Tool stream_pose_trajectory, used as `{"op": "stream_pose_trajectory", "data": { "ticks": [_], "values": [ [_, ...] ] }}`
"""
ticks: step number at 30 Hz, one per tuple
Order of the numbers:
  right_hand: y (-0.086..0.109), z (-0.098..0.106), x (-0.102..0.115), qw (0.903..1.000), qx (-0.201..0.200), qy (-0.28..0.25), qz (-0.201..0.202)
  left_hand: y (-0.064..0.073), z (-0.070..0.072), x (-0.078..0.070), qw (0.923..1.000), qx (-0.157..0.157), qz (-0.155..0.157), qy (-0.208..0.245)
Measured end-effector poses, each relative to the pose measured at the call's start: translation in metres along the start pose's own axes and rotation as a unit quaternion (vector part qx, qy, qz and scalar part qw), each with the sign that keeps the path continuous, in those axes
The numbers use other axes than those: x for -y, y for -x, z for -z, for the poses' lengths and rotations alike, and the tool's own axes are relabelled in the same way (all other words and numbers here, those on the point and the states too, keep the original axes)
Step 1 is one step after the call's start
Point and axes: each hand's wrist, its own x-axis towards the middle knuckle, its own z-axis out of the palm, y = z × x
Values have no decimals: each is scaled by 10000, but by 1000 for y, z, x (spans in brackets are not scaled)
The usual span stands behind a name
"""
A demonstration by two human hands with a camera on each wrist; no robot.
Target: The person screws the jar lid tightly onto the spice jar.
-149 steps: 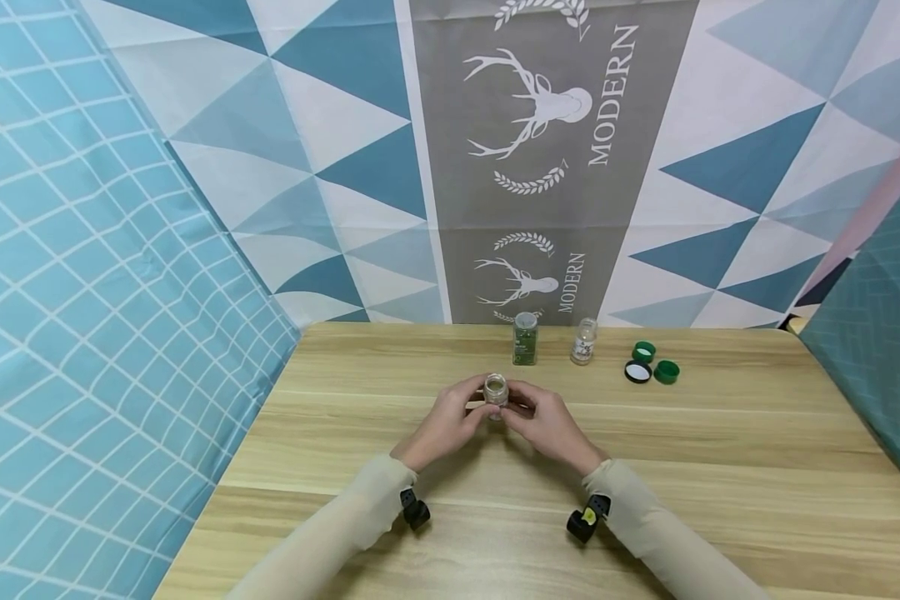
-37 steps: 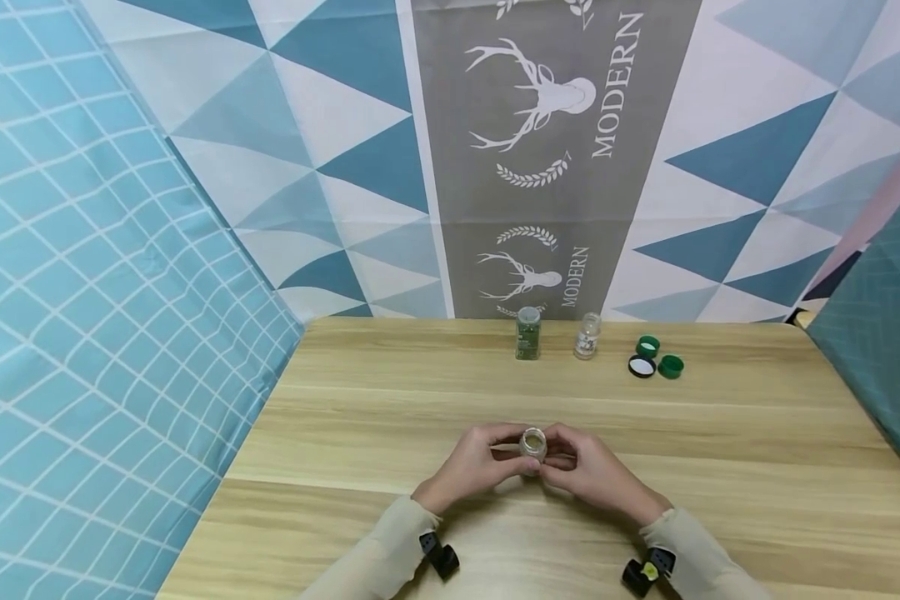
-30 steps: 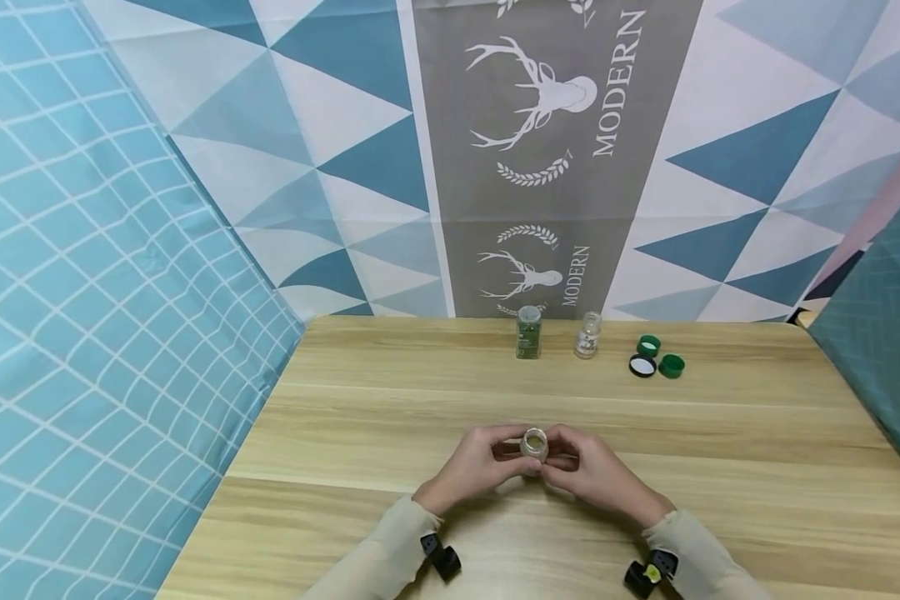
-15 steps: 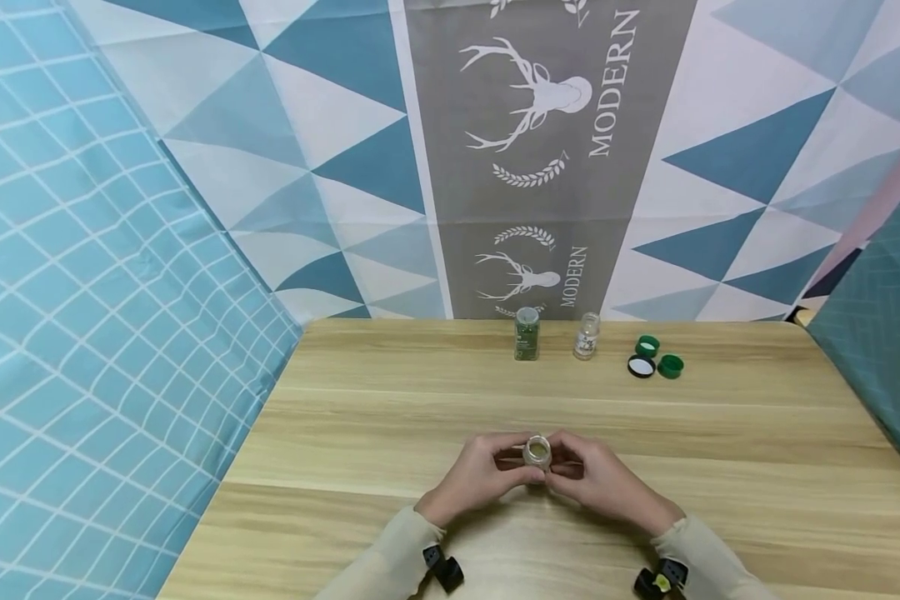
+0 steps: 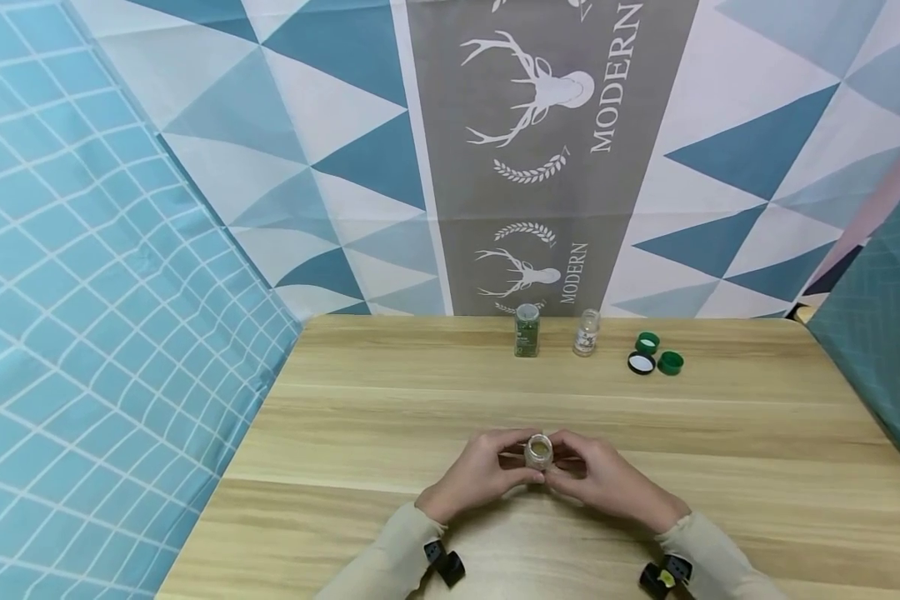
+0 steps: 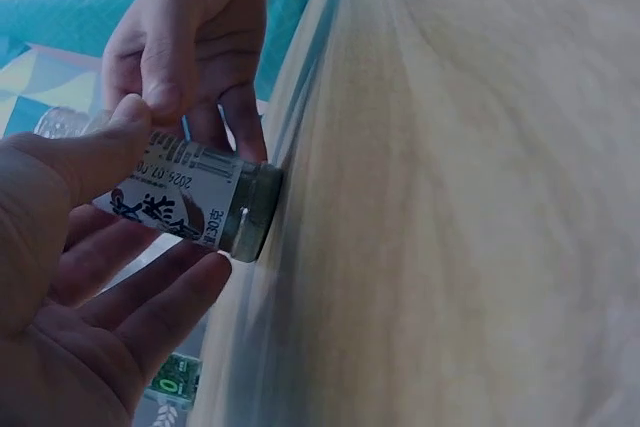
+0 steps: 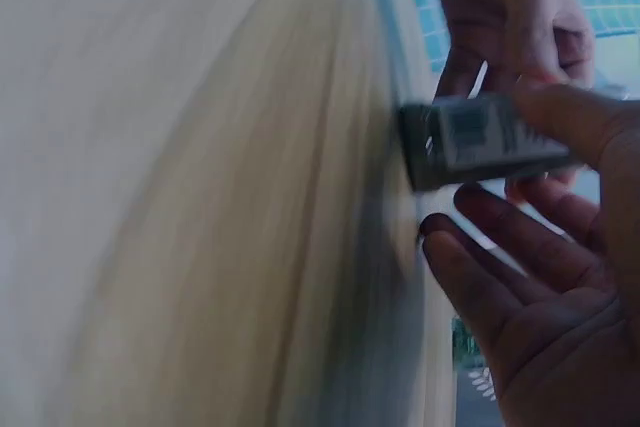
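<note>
A small lidless glass spice jar point(image 5: 538, 452) stands upright at the front middle, its open mouth facing up. Some brownish-green contents show inside. From one side my left hand point(image 5: 478, 473) grips it, thumb in front and fingers around the back; my right hand point(image 5: 607, 482) grips it from the other side in the same way. The left wrist view shows the jar's white printed label point(image 6: 170, 192) under the left thumb, with its base close to or on the table. Blurred in the right wrist view, the jar point(image 7: 490, 137) sits between both hands.
Toward the back of the wooden table point(image 5: 375, 400) stand a jar of green contents point(image 5: 527, 332) and a clear labelled glass jar point(image 5: 587, 333). To their right lie two green caps point(image 5: 647, 342) and a black-rimmed cap point(image 5: 641, 363). Patterned cloths point(image 5: 720, 167) hang behind.
Over five seconds both hands have brought the jar toward the person and slightly right. In the last second it has shifted only a little. The back jars and caps stay put.
</note>
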Motion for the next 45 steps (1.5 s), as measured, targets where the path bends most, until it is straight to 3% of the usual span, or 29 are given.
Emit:
{"op": "stream_pose_trajectory", "data": {
  "ticks": [5, 8, 13, 16, 21, 27, 34, 40, 45],
  "values": [
    [3, 16, -1, 9988, 77, 450, 162, 2, 1, -3, 9983, 163, 430, 361],
    [3, 34, -4, 9989, -28, 464, 99, 1, 0, -3, 9978, 166, 517, 372],
    [0, 72, -12, 9968, -710, 372, 28, 0, -1, -2, 9971, 175, 603, 429],
    [0, 95, -15, 9909, -1119, 740, -110, 0, -2, -1, 9970, 179, 607, 442],
    [3, 130, -17, 9761, -1431, 1468, -716, 0, -2, 0, 9975, 173, 574, 383],
    [5, 162, -21, 9658, -1448, 1733, -1270, 0, -1, -1, 9977, 182, 569, 320],
    [4, 186, -38, 9662, -1428, 1694, -1318, 0, -1, -2, 9968, 259, 648, 385],
    [4, 201, -61, 9578, -1334, 2158, -1348, -1, -1, -4, 9971, 293, 631, 292],
    [7, 209, -79, 9552, -1345, 2124, -1563, -1, 0, -5, 9978, 316, 554, 153]
  ]
}}
